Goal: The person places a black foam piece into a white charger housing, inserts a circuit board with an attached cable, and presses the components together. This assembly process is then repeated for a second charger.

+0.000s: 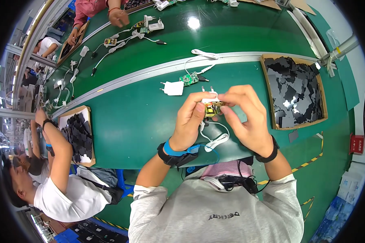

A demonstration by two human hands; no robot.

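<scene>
Between my two hands is a power adapter (212,109), its circuit board with yellow parts showing and its white plug housing with two pins pointing away from me. My left hand (189,117) pinches it from the left, thumb on the board's edge. My right hand (247,117) has its fingertips closed on the housing and board from the right. A coiled white cable (217,141) hangs from the board onto the green table near my body. Farther off lies a second adapter: a white plug housing (173,88) beside a green circuit board (188,79) with a bundled white cable (205,54).
A cardboard tray (266,95) of black sheet pieces stands at my right; another tray (92,137) sits at the left near a co-worker (69,190). A metal rail (150,71) crosses the table. Beyond it are several adapters with cables (138,34) and another person's hand (118,17).
</scene>
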